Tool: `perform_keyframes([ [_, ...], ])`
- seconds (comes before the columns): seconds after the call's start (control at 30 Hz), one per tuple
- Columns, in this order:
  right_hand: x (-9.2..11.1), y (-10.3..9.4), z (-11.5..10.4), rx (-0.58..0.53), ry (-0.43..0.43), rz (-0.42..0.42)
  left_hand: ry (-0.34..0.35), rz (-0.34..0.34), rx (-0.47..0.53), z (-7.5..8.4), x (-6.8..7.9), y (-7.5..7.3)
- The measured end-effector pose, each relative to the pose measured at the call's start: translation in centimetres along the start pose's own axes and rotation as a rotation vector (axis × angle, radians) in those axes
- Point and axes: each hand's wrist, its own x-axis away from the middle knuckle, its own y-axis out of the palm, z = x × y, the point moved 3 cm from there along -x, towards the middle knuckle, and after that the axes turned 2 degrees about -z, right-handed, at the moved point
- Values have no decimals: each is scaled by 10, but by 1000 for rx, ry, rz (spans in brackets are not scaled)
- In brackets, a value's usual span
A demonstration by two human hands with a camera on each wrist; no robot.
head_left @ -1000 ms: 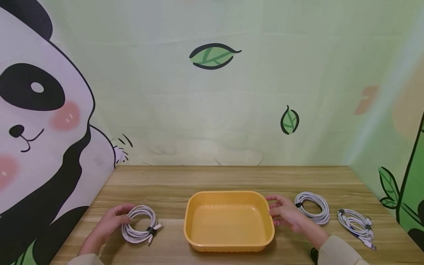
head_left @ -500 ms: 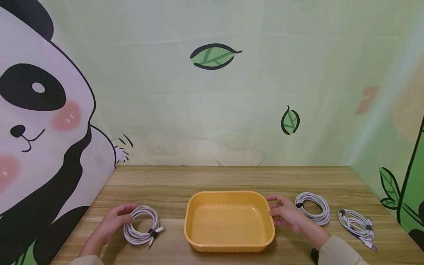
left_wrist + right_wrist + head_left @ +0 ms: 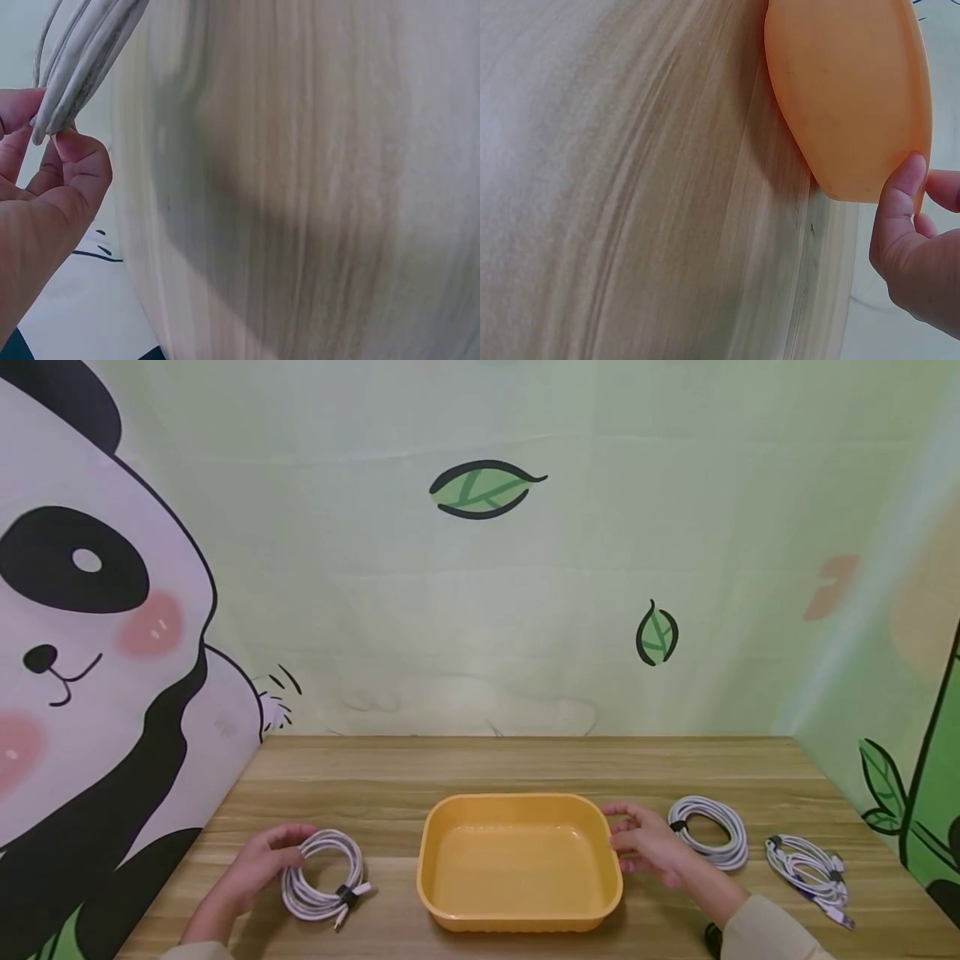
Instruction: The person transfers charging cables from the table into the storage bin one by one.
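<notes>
At the left of the head view, my left hand [image 3: 258, 867] pinches the near-left side of a coiled white cable [image 3: 306, 903]. A black strap ties the coil, and its plug ends stick out at the lower right. In the left wrist view the thumb and fingers press the cable loops [image 3: 82, 67] from both sides, above a shadow on the wood. My right hand [image 3: 654, 850] grips the right rim of a yellow plastic tray [image 3: 517, 872]. In the right wrist view its thumb lies on the tray's outer wall [image 3: 847, 97], with fingers past the rim.
Right of the tray lie a round white cable coil [image 3: 737, 843] and a looser white cable bundle [image 3: 789, 862] with a USB plug. A small black object [image 3: 712, 938] is partly hidden by the right sleeve. A printed panda backdrop [image 3: 480, 610] stands behind the wooden table [image 3: 525, 764].
My left hand and the cable coil have shifted slightly to the right, and the coil has turned a little. My right hand and the tray look unmoved.
</notes>
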Motion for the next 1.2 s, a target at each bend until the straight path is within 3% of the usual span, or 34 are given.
perform_keyframes([
  [0.47,0,0,0,-31,12,-17,-20,-34,68,15,-1,5],
  [1.2,1,0,-1,-25,23,-17,56,-139,139,31,-4,16],
])
